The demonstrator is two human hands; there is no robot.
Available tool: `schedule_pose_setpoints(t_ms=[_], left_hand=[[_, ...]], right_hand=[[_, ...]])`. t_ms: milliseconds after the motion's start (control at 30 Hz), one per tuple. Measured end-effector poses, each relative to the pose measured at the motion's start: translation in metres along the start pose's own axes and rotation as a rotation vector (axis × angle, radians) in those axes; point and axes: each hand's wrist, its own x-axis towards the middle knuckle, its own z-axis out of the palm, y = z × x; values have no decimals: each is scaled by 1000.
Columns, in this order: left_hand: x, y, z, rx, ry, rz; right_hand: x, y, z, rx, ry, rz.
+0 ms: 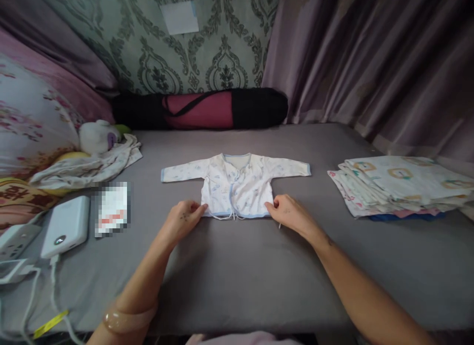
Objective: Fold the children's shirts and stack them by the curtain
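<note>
A small white baby shirt (244, 189) with blue trim and a pale blue print lies flat on the grey bed sheet (237, 276). Its sleeves stretch out to both sides and its neckline faces away from me. Thin white tie strings hang at the lower hem. My left hand (185, 216) pinches the lower left corner of the shirt between thumb and fingers. At the lower right corner, my right hand (287, 214) grips the hem in the same way, with a bit of string showing below it.
To the right lies a stack of folded printed cloths (400, 184). On the left are a white power bank (66, 226) with cables, a power strip (18, 241), a blurred packet (112, 209), a crumpled cloth (92, 167) and a plush toy (98, 136). A black-and-red long bag (200, 110) lies along the wall.
</note>
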Motion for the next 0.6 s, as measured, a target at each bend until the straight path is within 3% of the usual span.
schedule_pose_setpoints(t_ms=[167,400,600], left_hand=[[7,-10,2,-135,-62,22],[5,-11,-9,-120,-89,-60],[4,-18,-10,-262,-181,-105]], right_hand=[[-2,4,-4,8,-59,14],[-2,13,-6,11,-92,0],[4,16,-3,-17,-143,-31]])
